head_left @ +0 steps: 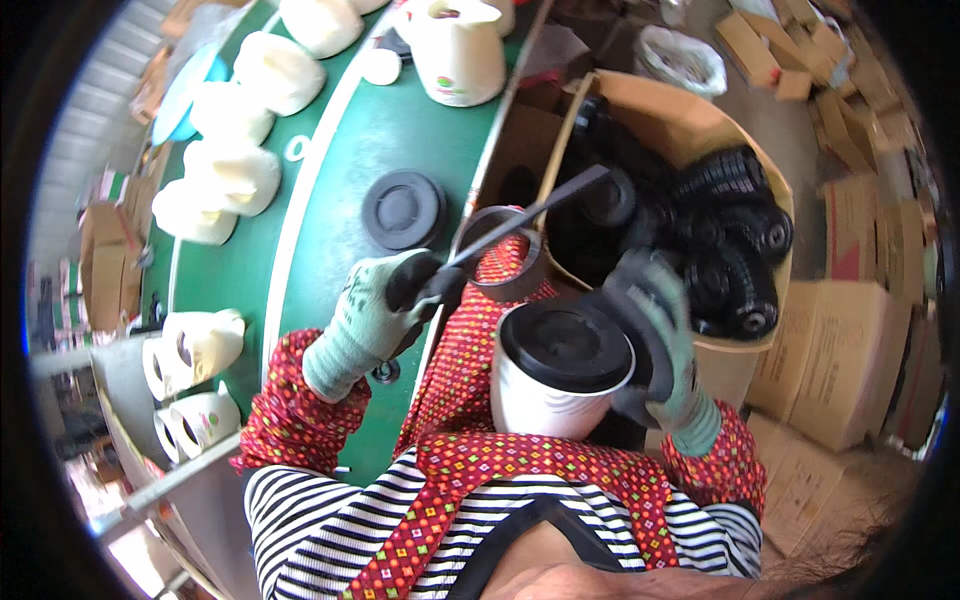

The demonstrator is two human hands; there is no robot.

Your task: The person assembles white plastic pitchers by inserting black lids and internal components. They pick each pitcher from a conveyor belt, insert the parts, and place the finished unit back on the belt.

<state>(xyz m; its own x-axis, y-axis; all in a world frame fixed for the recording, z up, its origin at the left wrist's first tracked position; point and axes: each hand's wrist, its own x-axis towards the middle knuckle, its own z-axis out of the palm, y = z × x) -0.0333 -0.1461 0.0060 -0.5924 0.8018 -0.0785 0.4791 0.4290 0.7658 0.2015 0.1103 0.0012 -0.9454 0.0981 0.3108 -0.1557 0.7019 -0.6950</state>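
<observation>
My left hand (385, 300), in a green glove with dark fingertips, is closed on a dark tool (520, 222) with a long flat bar and an open ring. The tool hangs over the table's edge, above my patterned apron. Close to my body stands a white pot (545, 400), tilted slightly, with a round black lid (566, 345) in its top. Against the pot's right side is my right hand (655, 340), gloved alike. Motion blurs its fingers, so their grip is unclear. A loose black lid (403, 210) lies flat on the green table beyond my left hand.
An open carton (765, 140) full of black ribbed parts (720, 240) stands at the right. Several cream pots (232, 175) line the far side of the green table (330, 220); another pot (455, 60) stands at its far end. Cardboard boxes (830, 360) are stacked at right.
</observation>
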